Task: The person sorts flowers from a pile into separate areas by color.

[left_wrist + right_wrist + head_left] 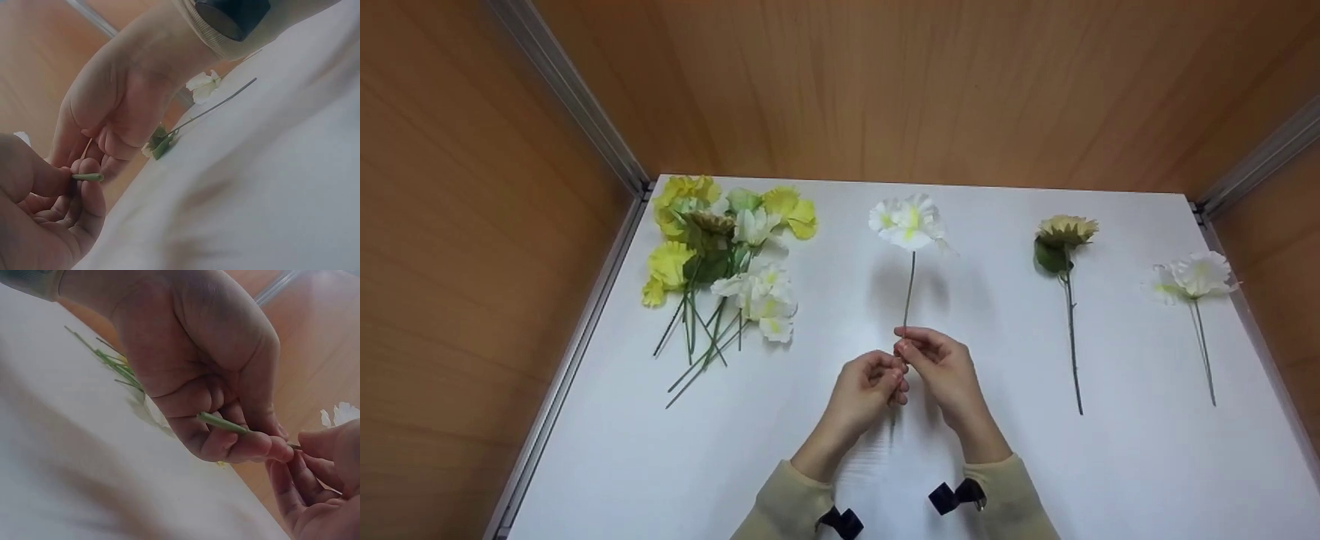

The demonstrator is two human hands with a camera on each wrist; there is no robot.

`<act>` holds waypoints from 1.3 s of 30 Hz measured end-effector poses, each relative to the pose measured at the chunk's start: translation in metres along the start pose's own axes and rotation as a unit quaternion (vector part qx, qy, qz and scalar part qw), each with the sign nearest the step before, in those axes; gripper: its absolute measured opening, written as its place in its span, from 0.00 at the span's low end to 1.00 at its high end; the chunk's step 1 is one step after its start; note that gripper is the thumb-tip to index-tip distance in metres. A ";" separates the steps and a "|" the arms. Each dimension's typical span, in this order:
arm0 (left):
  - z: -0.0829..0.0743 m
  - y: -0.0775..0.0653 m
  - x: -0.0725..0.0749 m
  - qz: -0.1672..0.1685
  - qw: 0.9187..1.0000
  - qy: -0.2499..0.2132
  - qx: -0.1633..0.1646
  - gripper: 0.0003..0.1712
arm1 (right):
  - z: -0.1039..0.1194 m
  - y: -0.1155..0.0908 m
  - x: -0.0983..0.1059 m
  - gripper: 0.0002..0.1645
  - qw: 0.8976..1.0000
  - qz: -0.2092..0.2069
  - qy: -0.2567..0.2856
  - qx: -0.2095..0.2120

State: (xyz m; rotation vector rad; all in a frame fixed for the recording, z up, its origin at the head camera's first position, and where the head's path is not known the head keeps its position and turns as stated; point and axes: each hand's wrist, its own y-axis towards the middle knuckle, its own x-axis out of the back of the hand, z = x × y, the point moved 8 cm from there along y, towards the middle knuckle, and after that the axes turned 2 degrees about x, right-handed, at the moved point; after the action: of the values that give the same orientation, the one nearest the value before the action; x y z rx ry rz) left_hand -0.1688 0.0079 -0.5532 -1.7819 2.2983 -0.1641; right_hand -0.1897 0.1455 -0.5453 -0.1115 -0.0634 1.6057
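A white artificial flower (pixel 909 221) with a yellow-green centre stands up over the middle of the table, its thin stem (pixel 910 289) running down to both hands. My left hand (pixel 861 390) pinches the lower stem between thumb and fingers. Just above it, my right hand (pixel 949 367) pinches the same stem, the two hands nearly touching. In the left wrist view the green stem end (pixel 87 177) pokes out past the left fingers. The right wrist view shows the stem end (pixel 222 423) too, below the left hand (pixel 208 360).
On the left of the white table (pixel 607 457) lies a pile of yellow and white flowers (pixel 765 296) with crossing stems. A cream flower with leaves (pixel 1065 231) lies to the right. Farther right is another white flower (pixel 1200 275). Wooden panels (pixel 915 90) enclose the table's back and sides.
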 end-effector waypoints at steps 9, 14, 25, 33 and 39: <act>0.001 -0.003 -0.008 0.025 0.999 0.023 -0.003 0.05 | 0.007 0.001 0.013 0.13 0.999 -0.023 0.028 0.019; 0.002 -0.004 -0.005 0.034 0.999 0.038 0.000 0.05 | 0.014 0.003 0.028 0.12 0.999 -0.035 0.030 0.027; -0.012 -0.002 0.066 -0.038 0.998 0.053 -0.008 0.10 | 0.038 0.001 0.125 0.18 0.989 -0.102 -0.108 0.003; -0.027 -0.005 0.150 -0.173 0.979 0.108 0.005 0.10 | 0.039 -0.002 0.218 0.23 0.965 -0.169 -0.196 -0.042; -0.038 -0.014 0.219 -0.303 0.921 0.244 0.008 0.12 | 0.033 -0.007 0.280 0.24 0.947 -0.210 -0.226 -0.090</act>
State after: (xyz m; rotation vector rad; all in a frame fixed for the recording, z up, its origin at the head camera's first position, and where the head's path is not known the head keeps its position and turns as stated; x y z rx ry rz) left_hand -0.2163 -0.2095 -0.5373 -2.6255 1.8978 -0.8086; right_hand -0.1961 0.4265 -0.5208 0.1253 -0.5557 1.1682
